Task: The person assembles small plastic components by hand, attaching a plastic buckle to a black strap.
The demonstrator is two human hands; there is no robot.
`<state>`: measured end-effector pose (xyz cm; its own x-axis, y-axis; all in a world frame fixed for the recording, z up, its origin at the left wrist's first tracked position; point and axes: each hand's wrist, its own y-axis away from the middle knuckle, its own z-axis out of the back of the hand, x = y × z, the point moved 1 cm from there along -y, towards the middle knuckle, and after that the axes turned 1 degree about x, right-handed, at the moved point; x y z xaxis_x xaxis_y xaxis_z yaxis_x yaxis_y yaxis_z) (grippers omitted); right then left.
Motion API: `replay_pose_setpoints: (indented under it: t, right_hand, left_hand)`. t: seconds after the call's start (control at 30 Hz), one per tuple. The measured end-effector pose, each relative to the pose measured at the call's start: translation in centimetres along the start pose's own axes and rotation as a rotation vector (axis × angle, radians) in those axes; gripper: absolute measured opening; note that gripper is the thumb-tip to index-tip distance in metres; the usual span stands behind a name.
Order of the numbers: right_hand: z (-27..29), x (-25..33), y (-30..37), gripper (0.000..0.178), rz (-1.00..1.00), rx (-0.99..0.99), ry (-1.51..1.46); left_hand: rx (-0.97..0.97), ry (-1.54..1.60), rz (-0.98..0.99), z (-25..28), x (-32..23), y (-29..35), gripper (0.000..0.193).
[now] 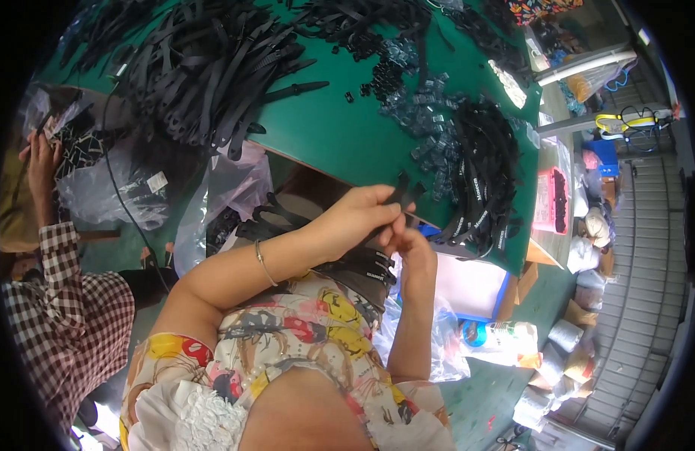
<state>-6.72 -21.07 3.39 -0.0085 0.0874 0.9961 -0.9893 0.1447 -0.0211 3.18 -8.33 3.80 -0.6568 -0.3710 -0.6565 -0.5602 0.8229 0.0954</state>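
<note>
My left hand (pixel 368 213), with a bangle on its wrist, is closed at the near edge of the green table (pixel 317 139), pinching a black strap (pixel 401 188). Close against it, my right hand (pixel 415 259) has its fingers curled in at the same strap. Most of the strap is hidden by my fingers. More black straps (pixel 370 263) with white print lie across my lap, below the hands. Small clear plastic pieces (pixel 438 139) are heaped on the table just beyond my hands. To their right lies a bundle of printed black straps (pixel 483 180).
A large pile of black straps (pixel 205 71) covers the table's far left. Small black buckles (pixel 386 79) lie mid-table. At the right stands a pink basket (pixel 546 199). A blue-edged white bin (pixel 475 282) is beside my right arm. A person in a checked sleeve (pixel 60 259) works at the left.
</note>
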Motion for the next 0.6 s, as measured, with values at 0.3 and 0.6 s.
replay_pose_setpoints:
  t: [0.3, 0.6]
  right_hand:
    - [-1.4, 0.8, -3.4, 0.022, -0.045, -0.179, -0.807]
    - [1.0, 2.2, -2.5, 0.019, -0.079, -0.182, -0.731]
  left_hand:
    - [0.131, -0.556, 0.052, 0.2, 1.1, 1.4, 0.017]
    - [-0.36, -1.565, -0.813, 1.7, -2.1, -9.2, 0.018]
